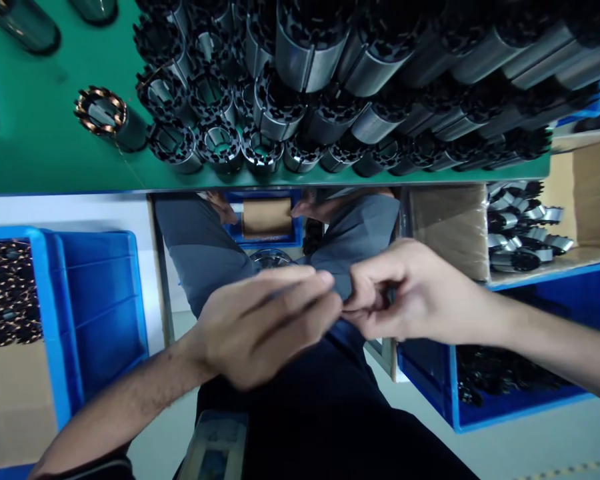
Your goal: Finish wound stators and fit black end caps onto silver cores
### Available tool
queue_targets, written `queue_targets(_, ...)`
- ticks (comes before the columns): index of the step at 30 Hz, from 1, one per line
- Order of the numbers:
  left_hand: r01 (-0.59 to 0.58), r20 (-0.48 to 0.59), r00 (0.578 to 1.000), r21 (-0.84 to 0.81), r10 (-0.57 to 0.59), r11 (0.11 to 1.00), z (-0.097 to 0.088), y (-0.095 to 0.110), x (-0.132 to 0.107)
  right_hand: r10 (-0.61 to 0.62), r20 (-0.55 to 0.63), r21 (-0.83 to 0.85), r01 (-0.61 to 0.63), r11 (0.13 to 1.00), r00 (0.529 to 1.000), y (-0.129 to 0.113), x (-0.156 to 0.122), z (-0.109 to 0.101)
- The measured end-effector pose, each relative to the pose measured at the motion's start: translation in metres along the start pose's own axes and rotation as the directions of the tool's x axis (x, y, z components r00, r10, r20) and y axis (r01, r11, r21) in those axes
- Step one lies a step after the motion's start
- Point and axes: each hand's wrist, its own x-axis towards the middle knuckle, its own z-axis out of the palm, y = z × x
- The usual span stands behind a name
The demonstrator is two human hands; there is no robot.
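My left hand [273, 323] and my right hand [410, 293] meet in front of my body, above my lap and below the bench edge. The left hand's fingers are pressed together and pointing right, slightly smeared by motion. The right one is curled into a pinch, its fingertips close to those of the left. Whatever lies between the fingertips is hidden or too small to name. On the bench beyond stand rows of steel motor stators [220, 143] with black slotted ends. A stator with copper windings [107, 117] stands to their left.
A green bench top [40, 157] spans the front. At left, a blue crate [105, 287] is beside another holding copper-wound parts [7, 293]. At right, a cardboard box [445, 223] holds metal stators [520, 230] above a blue bin [453, 387] with black parts.
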Motion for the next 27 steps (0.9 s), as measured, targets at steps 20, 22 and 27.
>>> queue_targets(20, -0.014, 0.020, 1.000, 0.056, 0.013, 0.998, 0.010, 0.001, 0.004, -0.046, -0.129, -0.188, 0.021, 0.982, 0.991, -0.006, -0.014, -0.001)
queue_targets(22, 0.185, 0.078, 0.981, -0.097, -0.178, 0.978, 0.008, 0.003, 0.002, -0.161, -0.195, -0.335, 0.088, 0.938, 0.968, -0.012, -0.022, -0.008)
queue_targets(27, -0.067, -0.110, 0.991, 0.098, 0.078, 0.993, 0.000, -0.002, -0.005, -0.070, -0.263, -0.007, 0.071, 0.997, 0.962, -0.020, -0.022, -0.025)
